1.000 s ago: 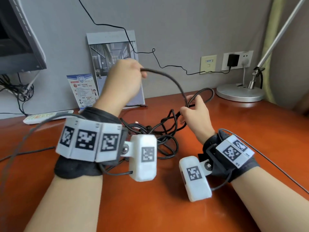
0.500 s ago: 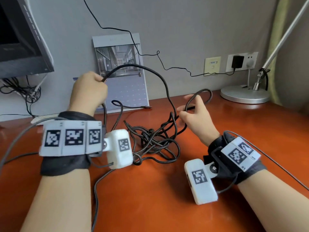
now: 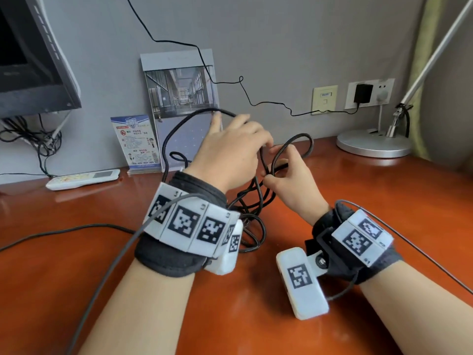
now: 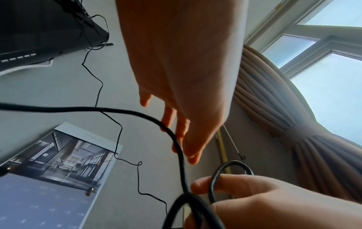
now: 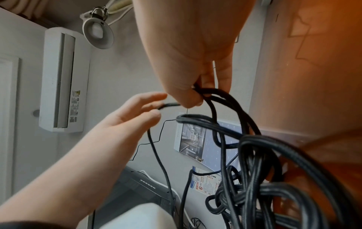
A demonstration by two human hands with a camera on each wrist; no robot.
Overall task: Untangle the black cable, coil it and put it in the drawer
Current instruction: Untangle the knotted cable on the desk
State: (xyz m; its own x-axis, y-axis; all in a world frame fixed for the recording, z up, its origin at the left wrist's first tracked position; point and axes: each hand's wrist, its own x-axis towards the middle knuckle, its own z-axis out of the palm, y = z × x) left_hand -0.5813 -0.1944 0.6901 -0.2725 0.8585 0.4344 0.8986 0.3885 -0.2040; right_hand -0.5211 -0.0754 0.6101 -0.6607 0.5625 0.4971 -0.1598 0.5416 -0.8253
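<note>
The black cable (image 3: 253, 198) lies in a tangled heap on the orange-brown desk (image 3: 384, 201), between and just beyond my wrists. My right hand (image 3: 291, 183) pinches a few loops of the cable (image 5: 254, 170) between thumb and fingers, and one loop stands up behind it. My left hand (image 3: 230, 149) hovers just left of and above the right hand. One raised strand (image 4: 78, 108) arcs in from the left, crosses the left hand's (image 4: 182, 77) nearly straight fingers, and drops to the right hand (image 4: 274, 201). No drawer is in view.
A monitor (image 3: 30, 60) stands at the far left with a white remote (image 3: 82, 179) below it. A calendar (image 3: 179, 98) and a leaflet stand (image 3: 135, 142) lean on the wall. A lamp base (image 3: 373, 144) sits at the back right, near a plugged-in charger (image 3: 362, 93).
My left hand swung right from beside the calendar, carrying the raised strand to the right hand, and its fist has loosened. The right hand kept its pinch and barely moved.
</note>
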